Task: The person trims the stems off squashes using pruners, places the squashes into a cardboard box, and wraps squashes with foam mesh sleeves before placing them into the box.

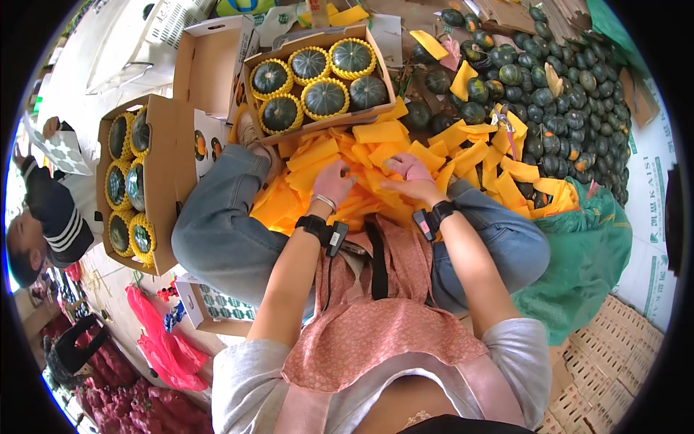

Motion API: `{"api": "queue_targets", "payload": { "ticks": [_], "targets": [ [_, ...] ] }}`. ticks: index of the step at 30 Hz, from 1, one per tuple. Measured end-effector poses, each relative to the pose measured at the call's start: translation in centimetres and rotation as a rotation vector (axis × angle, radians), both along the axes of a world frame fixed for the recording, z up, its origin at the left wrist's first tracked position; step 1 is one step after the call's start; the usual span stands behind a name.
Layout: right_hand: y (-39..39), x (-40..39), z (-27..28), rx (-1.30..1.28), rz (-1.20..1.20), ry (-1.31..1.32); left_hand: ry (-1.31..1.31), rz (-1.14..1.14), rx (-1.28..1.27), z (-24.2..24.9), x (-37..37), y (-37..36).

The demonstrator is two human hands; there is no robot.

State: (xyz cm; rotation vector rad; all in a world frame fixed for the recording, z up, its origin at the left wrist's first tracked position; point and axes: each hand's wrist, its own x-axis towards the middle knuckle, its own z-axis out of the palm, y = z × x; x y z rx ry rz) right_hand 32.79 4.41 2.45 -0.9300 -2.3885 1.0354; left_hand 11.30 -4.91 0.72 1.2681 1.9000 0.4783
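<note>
My left hand (334, 182) hovers over a heap of flat yellow foam net sleeves (311, 155) between my knees, fingers loosely curled and apart. To its right, my right hand (412, 176) is above the same heap, its thumb stretched out from bent fingers. Neither palm shows anything held, though small contact with the sleeves underneath is hard to make out. Just beyond the heap is a cardboard box (387, 116) with several dark green kabocha squashes (324, 98). Most wear yellow net sleeves; the squash at its near right corner (369, 92) looks bare.
Loose squashes (571, 108) are piled at the right. A second box (163, 210) of netted squashes stands at left, beside a person (61, 210). A green sack (578, 253) lies by my right knee, a red plastic bag (163, 340) lower left.
</note>
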Motion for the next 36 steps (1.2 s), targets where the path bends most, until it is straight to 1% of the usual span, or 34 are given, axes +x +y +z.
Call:
{"api": "queue_targets", "payload": {
  "ticks": [3,6,7,8,10,11,14,15,18,19,20,22,23,24,26,27,28,30,31,32,34,35,36],
  "targets": [
    [1.6,0.0,1.4,-0.155,0.204,-0.476,-0.157,0.038,-0.024,0.3,-0.3,0.7],
    [2.0,0.4,-0.8,-0.616,0.025,-0.006,-0.334,0.023,-0.085,3.1,0.1,2.2],
    [2.4,-0.3,1.7,-0.626,-0.009,-0.089,-0.399,0.025,-0.09,4.8,0.5,2.6],
    [2.1,-0.7,2.3,-0.671,-0.022,0.012,-0.462,0.028,-0.097,6.1,1.0,2.8],
    [2.5,-1.7,3.5,-0.739,-0.039,0.22,-0.411,0.052,0.04,7.5,2.4,3.0],
    [1.7,-2.4,7.6,-0.882,-0.189,0.193,-0.386,0.069,0.114,8.3,3.0,3.2],
    [0.2,-1.9,7.9,-1.276,-0.398,0.763,-0.603,0.264,0.256,10.7,4.3,3.3],
    [-0.2,-1.9,8.1,-1.31,-0.461,0.899,-0.632,0.312,0.314,10.6,4.4,3.4],
    [-0.7,-3.3,7.9,-0.685,-0.356,0.715,-0.347,0.239,0.526,11.7,4.4,3.1],
    [-1.3,-4.0,9.0,-0.353,-0.26,0.599,-0.354,0.254,0.526,11.8,4.3,3.1],
    [-1.3,-4.5,9.8,-0.268,-0.247,0.544,-0.377,0.278,0.513,12.0,4.0,3.0],
    [-0.7,-4.1,8.7,-0.138,-0.3,0.494,-0.419,0.328,0.499,12.5,3.2,2.8],
    [-0.4,-4.1,8.3,-0.121,-0.342,0.521,-0.422,0.343,0.547,12.9,2.9,2.8],
    [-0.4,-4.2,8.2,-0.159,-0.384,0.548,-0.344,0.321,0.516,13.5,2.8,2.6],
    [-0.6,-5.0,9.2,-0.062,-0.4,0.461,-0.294,0.265,0.492,12.3,2.3,2.5],
    [-0.5,-5.2,8.9,0.026,-0.36,0.353,-0.466,0.227,0.341,11.8,1.7,2.2],
    [-0.1,-5.3,8.9,0.185,-0.28,0.245,-0.871,0.379,0.281,11.9,1.3,2.2],
    [1.0,-4.1,8.5,0.109,-0.051,0.176,-1.692,0.647,0.128,12.1,1.0,2.1],
    [0.0,-4.1,5.7,-0.542,-0.252,0.744,-1.483,0.455,0.241,12.1,0.5,1.7],
    [-0.1,-3.1,7.6,-0.778,-0.5,0.626,-1.26,0.302,0.36,12.0,0.0,1.2],
    [-0.3,-1.9,9.1,-1.478,-0.374,0.985,-1.431,0.188,0.215,12.0,-1.2,0.7],
    [-1.1,-2.3,10.3,-1.375,-0.274,1.033,-1.275,0.06,0.261,12.7,-1.4,0.6],
    [-1.4,-2.1,11.0,-1.443,-0.284,0.938,-1.283,0.055,0.273,13.2,-1.1,0.7]
  ]
}}
